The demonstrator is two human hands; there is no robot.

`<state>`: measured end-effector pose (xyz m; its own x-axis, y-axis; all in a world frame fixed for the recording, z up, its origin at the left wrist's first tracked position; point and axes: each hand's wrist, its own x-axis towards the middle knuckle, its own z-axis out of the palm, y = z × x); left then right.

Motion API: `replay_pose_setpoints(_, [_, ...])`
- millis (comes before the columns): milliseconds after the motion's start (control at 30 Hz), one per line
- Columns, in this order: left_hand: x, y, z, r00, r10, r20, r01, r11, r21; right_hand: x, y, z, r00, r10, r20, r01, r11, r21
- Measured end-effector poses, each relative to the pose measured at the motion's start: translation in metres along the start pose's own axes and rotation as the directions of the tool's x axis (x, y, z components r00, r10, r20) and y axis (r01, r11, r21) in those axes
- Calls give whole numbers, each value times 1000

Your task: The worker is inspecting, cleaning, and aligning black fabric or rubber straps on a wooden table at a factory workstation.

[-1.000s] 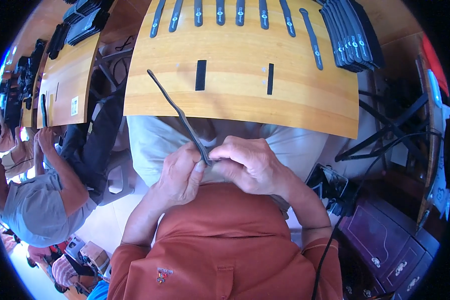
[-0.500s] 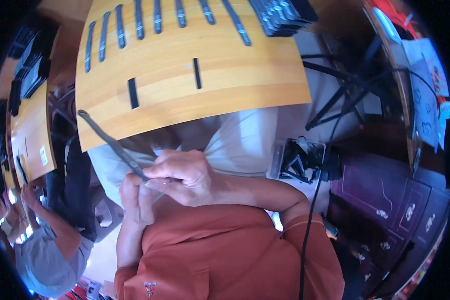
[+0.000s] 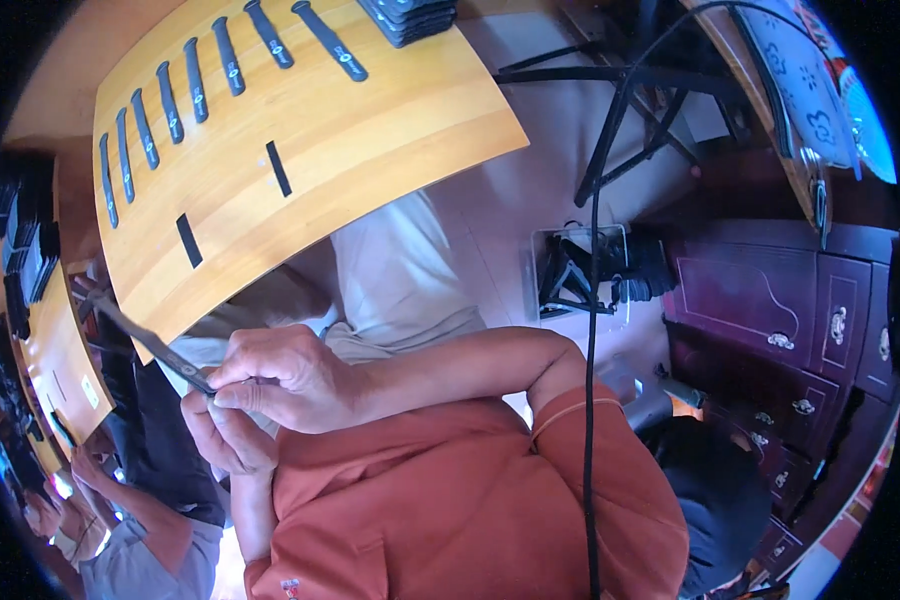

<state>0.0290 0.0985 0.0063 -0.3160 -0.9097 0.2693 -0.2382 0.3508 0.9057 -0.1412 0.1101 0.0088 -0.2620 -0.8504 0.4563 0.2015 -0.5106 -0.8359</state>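
A dark grey strap [image 3: 155, 348] slants up and left from my fingers, its far end over the table's near left corner. My right hand [image 3: 288, 372] pinches its lower end between thumb and forefinger. My left hand [image 3: 228, 435] is closed on that same end, just below. The strap's very tip is hidden by my fingers. On the wooden table [image 3: 370, 150], several similar straps [image 3: 197, 85] lie spaced out in a row. Nearer me, two short black strips [image 3: 189, 240] lie flat and apart.
A stack of dark straps [image 3: 410, 20] sits at the table's far edge. To the right are a clear bin [image 3: 578, 275] of black pieces, a hanging black cable [image 3: 592, 330] and a purple cabinet [image 3: 750, 300]. At left, a co-worker [image 3: 150, 530] sits by another table [image 3: 75, 350].
My view has swung right, so the table and my hands appear farther left. Both hands still hold the strap end. The straps and strips on the table keep their arrangement.
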Motion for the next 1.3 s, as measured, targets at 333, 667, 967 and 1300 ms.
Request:
replay_pose_setpoints(333, [-5,18,4,1000,-17,-3,16,995,-103,-5,-9,-6,998,-61,-30,61,998,18])
replay_pose_setpoints(667, [-1,25,-2,995,-97,37,104,921,-375,1,-23,-10,1000,-17,-15,17,999,31])
replay_pose_setpoints(967, [-10,38,10,1000,-4,-27,1,996,-87,-2,-34,-12,994,-84,67,86,996,-21])
replay_pose_setpoints(1300, [-22,61,-51,989,74,128,-46,977,-210,56,-53,-102,945,97,-312,-195,933,-301])
